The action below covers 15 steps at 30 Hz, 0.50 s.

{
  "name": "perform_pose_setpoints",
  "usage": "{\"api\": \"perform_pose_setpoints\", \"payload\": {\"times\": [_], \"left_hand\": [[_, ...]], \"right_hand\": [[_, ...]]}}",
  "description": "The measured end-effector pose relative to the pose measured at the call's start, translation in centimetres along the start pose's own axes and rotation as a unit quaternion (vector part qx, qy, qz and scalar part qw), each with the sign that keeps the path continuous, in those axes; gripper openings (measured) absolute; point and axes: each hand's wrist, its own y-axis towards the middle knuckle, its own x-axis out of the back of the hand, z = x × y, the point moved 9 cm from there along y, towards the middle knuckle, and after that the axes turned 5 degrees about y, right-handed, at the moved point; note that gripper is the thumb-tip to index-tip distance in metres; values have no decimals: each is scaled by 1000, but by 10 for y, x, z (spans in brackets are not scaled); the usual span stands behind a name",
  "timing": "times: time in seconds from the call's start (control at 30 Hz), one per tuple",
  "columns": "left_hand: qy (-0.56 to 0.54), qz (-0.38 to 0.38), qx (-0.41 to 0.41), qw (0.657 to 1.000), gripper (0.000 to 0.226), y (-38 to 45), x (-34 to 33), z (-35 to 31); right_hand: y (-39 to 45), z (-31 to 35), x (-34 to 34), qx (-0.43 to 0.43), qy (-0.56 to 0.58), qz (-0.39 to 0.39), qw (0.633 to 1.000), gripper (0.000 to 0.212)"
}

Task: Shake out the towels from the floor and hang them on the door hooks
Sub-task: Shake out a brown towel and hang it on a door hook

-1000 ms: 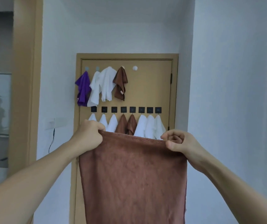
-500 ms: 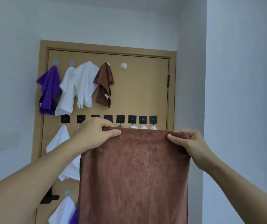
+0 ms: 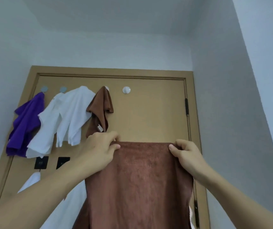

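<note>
The brown towel [image 3: 139, 184] has been raised and carried closer to the door [image 3: 150, 116]. Its top edge is pinched level at both corners by the left hand [image 3: 99, 151] and right hand [image 3: 187, 156]. The free round hook [image 3: 126, 90] lies above, nearer the left hand; a hung brown cloth [image 3: 101, 109] crowds its left side

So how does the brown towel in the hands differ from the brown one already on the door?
The held towel is spread flat; the hung towel is bunched into folds. The held one is gripped at its top corners by the left hand and right hand; the hung one dangles from a top hook. The held one looks larger, though it is nearer. Both are brown terry.
</note>
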Motion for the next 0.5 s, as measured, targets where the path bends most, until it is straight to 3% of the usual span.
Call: {"api": "perform_pose_setpoints", "payload": {"times": [0.13,0.33,0.4,0.5], "left_hand": [[46,-24,-79,996,19,52,-26,9],[131,-66,-142,979,35,121,-54,45],[184,-68,-170,966,38,146,-61,58],[275,-45,-218,935,36,178,-76,70]], "right_hand": [[69,-4,-2,121,-26,-19,992,12],[156,-6,-23,282,-129,-41,950,35],[180,-5,-37,339,-225,-47,912,34],[207,-2,-54,424,-376,-89,819,39]]}}
